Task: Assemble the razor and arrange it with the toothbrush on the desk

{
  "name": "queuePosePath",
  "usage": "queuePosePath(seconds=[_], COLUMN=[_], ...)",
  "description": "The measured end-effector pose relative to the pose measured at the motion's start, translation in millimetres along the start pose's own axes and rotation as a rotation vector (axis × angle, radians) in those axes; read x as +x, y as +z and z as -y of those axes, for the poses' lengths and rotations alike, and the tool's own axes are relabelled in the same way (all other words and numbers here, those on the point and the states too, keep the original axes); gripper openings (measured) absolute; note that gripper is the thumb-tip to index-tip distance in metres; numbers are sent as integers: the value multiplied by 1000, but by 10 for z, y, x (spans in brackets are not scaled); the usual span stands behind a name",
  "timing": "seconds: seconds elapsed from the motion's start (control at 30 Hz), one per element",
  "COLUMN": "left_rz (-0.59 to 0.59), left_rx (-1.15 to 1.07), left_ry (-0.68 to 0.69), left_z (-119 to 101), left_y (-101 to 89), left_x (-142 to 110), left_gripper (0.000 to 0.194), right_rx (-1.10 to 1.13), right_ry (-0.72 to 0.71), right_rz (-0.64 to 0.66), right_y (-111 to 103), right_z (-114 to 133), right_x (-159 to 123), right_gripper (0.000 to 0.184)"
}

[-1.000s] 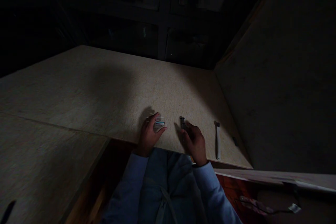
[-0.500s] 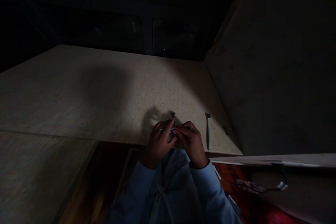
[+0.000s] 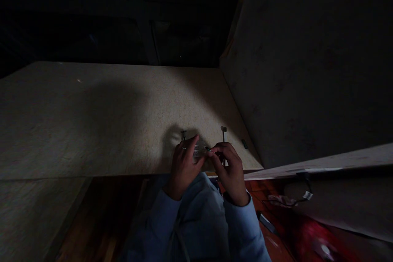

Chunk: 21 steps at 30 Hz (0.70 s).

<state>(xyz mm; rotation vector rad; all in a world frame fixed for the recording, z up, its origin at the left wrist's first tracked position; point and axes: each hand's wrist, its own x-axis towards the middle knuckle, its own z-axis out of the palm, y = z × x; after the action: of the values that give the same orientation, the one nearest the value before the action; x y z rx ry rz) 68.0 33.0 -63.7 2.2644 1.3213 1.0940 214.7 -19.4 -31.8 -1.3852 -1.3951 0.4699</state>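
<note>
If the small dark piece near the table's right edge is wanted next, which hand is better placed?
Probably the right hand: it is nearer the dark piece, while the left hand holds a clear plastic case farther off. The right hand pinches a small item, though.

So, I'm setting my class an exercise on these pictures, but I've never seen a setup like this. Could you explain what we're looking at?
There's no machine here: these are a person's bare hands, seen from one camera worn on the head, looking forward and down. The room is dim.

The left hand holds what looks like a clear case. The right hand pinches a small dark piece between its fingers, close to the case; it's too small to identify.

On the pale table, a dark T-shaped thing lies just beyond the left hand. A pale stick with a dark end lies partly hidden behind the right hand, and a small dark object lies farther right.
</note>
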Motion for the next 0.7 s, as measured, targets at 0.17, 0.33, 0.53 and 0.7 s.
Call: queuePosePath(seconds=[0.17,0.33,0.53,0.7], left_rz=[95,205,280,294], left_rx=[88,174,256,290], left_ry=[15,10,-18,-32], left_z=[-142,-281,-242,-301], left_y=[216,467,713,769], left_x=[107,216,291,289], left_gripper=[62,58,45,43], right_rx=[8,51,-9,24], right_ry=[128,245,296,327], right_rz=[-123,-256,-315,-331], right_y=[-193,-303,-430,-456], right_z=[-43,-216,-402,-458], right_x=[-77,-136,-188,-204], right_gripper=[14,22,36,35])
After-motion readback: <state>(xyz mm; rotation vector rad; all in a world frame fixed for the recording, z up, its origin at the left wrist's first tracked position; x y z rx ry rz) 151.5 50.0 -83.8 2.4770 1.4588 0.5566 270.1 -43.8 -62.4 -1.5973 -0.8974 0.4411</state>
